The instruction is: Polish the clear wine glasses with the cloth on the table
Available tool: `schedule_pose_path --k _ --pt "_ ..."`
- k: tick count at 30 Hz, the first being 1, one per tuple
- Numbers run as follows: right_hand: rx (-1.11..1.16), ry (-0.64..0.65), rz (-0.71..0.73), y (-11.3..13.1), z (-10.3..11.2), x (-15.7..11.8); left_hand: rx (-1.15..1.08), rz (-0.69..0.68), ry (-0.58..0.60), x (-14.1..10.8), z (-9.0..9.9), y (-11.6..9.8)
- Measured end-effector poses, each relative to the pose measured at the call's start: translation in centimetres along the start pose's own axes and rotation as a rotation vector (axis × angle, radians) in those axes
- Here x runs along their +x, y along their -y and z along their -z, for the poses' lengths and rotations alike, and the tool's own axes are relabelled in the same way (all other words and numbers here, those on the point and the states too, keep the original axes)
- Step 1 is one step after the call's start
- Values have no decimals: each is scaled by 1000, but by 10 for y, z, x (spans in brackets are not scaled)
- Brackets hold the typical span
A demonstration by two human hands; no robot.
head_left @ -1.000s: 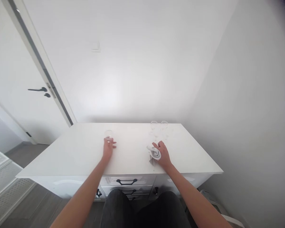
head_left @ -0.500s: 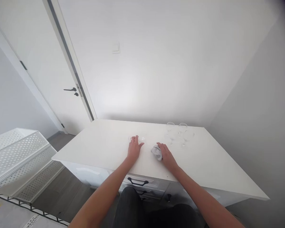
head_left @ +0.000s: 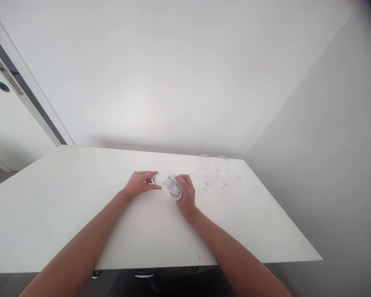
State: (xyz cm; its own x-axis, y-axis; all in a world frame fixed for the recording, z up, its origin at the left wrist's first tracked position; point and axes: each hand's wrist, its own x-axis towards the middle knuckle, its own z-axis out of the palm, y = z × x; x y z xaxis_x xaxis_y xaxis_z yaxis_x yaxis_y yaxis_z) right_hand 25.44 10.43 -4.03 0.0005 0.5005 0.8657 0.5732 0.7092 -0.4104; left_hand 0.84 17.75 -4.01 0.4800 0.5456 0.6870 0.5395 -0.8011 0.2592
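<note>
Near the middle of the white cabinet top [head_left: 136,231], my left hand [head_left: 142,181] has its thumb and fingers around a clear glass [head_left: 159,178] lying on its side. A crumpled light grey cloth [head_left: 173,187] is gripped by my right hand [head_left: 186,194], against the right end of that glass. The cloth and hand hide part of the glass. To the right of my right hand stand several clear stemmed glasses [head_left: 210,176], faint against the white surface.
A plain wall [head_left: 160,82] rises behind the cabinet, with a grey side wall [head_left: 321,136] at the right. At the far left is a white door [head_left: 9,123] with dark handle parts. Dark drawer handles show below the front edge.
The view has moved closer to the cabinet top. My right hand has brought the cloth left to the glass, and my left hand has turned sideways around it.
</note>
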Motion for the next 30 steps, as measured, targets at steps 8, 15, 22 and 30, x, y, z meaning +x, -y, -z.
schedule_pose_path --k 8,15,22,30 --pt "297 171 -295 3 8 18 106 68 6 10 -7 -12" --pt "540 486 -595 3 18 22 70 0 83 14 -7 -25" --pt "509 524 -457 -1 24 21 -278 166 199 18 0 -29" --pt "534 385 -566 2 16 19 120 -25 -55 19 -6 -27"
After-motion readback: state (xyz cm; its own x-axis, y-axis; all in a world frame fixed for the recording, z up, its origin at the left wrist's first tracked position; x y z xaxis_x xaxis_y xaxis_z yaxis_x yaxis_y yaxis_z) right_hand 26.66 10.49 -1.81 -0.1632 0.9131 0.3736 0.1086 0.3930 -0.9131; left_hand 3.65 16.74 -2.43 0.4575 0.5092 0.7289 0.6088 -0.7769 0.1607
